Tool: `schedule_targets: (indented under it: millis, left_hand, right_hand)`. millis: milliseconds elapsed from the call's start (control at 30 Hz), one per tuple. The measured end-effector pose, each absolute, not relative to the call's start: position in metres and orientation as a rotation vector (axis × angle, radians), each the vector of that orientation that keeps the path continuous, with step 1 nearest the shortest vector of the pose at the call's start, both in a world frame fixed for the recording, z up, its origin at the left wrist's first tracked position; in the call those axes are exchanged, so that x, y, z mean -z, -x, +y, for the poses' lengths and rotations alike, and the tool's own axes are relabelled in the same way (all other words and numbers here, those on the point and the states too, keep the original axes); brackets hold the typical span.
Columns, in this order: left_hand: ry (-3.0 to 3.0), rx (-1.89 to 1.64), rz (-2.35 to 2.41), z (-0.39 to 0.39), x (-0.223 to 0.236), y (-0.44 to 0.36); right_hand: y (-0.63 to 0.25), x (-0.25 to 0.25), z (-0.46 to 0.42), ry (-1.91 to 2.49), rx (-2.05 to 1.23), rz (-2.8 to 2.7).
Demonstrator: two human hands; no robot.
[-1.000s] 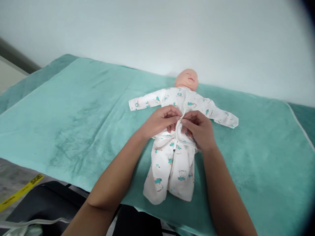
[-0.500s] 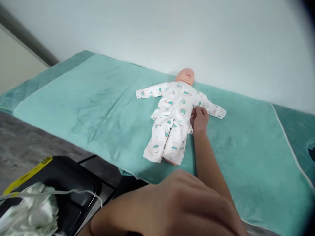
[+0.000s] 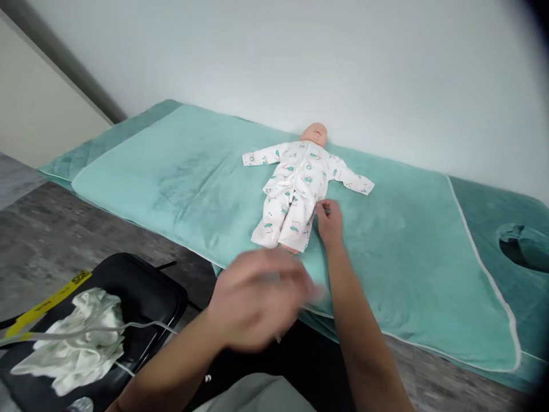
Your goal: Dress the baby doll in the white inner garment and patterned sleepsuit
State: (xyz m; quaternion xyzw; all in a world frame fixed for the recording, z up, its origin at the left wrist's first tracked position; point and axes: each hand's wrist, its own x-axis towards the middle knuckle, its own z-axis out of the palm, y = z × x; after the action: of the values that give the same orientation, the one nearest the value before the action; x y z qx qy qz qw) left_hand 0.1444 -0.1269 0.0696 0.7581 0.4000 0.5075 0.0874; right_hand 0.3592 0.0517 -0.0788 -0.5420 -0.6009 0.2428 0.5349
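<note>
A baby doll (image 3: 313, 134) in a white printed sleepsuit (image 3: 295, 189) lies on its back on a teal towel (image 3: 180, 177), head toward the wall. My right hand (image 3: 329, 222) rests on the towel just right of the suit's legs, fingers curled; nothing shows in it. My left hand (image 3: 257, 297) hovers in the air near the table's front edge, smeared by motion, well short of the doll.
The towel covers a padded table (image 3: 484, 194) with a face hole (image 3: 525, 247) at the far right. A black tray (image 3: 141, 297) at lower left holds a crumpled white cloth (image 3: 81, 343) and a tube. A white wall stands behind.
Both hands have left the sleepsuit's front. The left hand pulled back toward me and left. The right hand slid down beside the suit's legs. The view has backed away from the table.
</note>
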Motion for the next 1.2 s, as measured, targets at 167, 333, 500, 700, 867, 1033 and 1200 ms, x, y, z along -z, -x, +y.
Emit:
schedule_targets:
  millis: [167,333,500,700,867,1033,1200]
  left_hand:
    - [-1.984,-1.412,1.783,0.016,0.027,-0.095]
    - [-2.102,-0.948,1.983,0.068,0.081,-0.073]
    - [-2.313,-0.824,1.958,0.086,0.078,-0.086]
    - [-2.407,-0.796,1.959,0.084,0.066,-0.088]
    - [-2.375,-0.915,2.009,0.064,0.067,-0.086]
    - [-2.329,-0.967,2.062,0.064,0.072,-0.084]
    - [-2.392,-1.087,1.904,0.074,0.076,-0.083]
  right_hand:
    - [-0.354,0.085,0.041,1.375,-0.322,-1.678]
    - [-0.352,0.086,0.043,1.572,-0.267,-1.607]
    - [-0.348,0.082,0.059,1.779,-0.232,-1.531]
    - [-0.348,0.079,0.054,1.761,-0.227,-1.562]
    - [-0.356,0.082,0.038,1.67,-0.235,-1.549]
    - [-0.375,0.086,0.043,1.537,-0.293,-1.77]
    - [-0.379,0.078,0.047,1.543,-0.14,-1.87]
